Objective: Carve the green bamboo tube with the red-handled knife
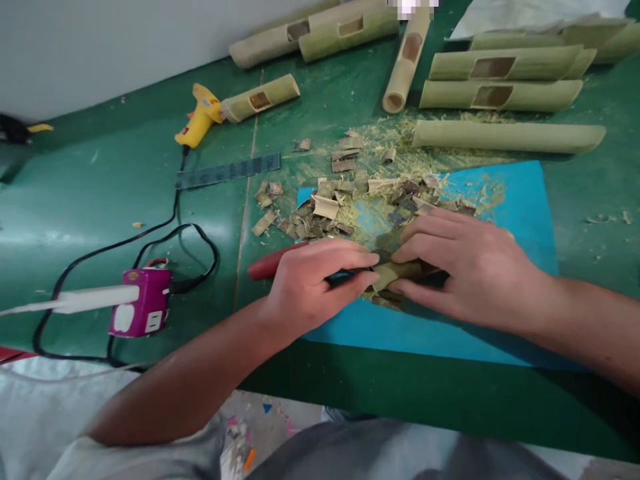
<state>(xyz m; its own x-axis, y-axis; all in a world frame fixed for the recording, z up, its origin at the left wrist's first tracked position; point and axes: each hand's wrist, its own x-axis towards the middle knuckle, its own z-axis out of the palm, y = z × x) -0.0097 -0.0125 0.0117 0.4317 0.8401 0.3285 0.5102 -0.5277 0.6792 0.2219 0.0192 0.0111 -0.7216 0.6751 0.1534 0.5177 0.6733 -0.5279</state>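
My left hand (310, 277) is closed, with thumb and forefinger pinching the left end of a small curved bamboo piece (397, 272). From the other side, the fingers and thumb of my right hand (467, 267) grip the same piece and hide its right end. A red handle (275, 261) sticks out behind my left hand; the rest of that tool is hidden. Under both hands lies a blue sheet (525, 233), strewn with bamboo shavings (483, 193). Small cut bamboo chips (325, 207) are heaped just beyond my fingers.
Bamboo tubes with cut windows (495, 97) lie at the back right, more (350, 30) at the back. A yellow glue gun (200, 117) touches a short bamboo tube (263, 99). Its black cord runs to a purple power adapter (145, 303) on the green table (125, 187).
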